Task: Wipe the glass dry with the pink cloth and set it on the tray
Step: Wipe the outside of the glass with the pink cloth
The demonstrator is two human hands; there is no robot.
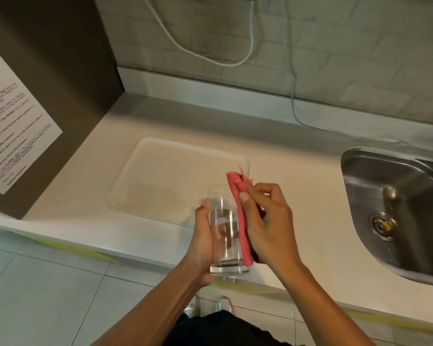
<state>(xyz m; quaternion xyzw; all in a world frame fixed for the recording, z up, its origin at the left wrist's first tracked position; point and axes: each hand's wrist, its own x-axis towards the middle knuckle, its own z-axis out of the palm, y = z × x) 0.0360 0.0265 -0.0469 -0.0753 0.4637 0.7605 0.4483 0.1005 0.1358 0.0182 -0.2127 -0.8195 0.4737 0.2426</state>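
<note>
Head view shows the left hand [203, 243] wrapped round the glass [226, 231], held above the surface [298, 186] edge, while the right hand [265, 221] presses the pink cloth [240, 216] against its side. Wiping looks underway; setting down remains. Just beyond the hands lies the bare tray [160, 176]; right of them, a steel sink [395, 208]; a tiled wall [335, 46] behind.

Bare forearms, dark clothing [225, 328], pale shoes [224, 303]
</note>
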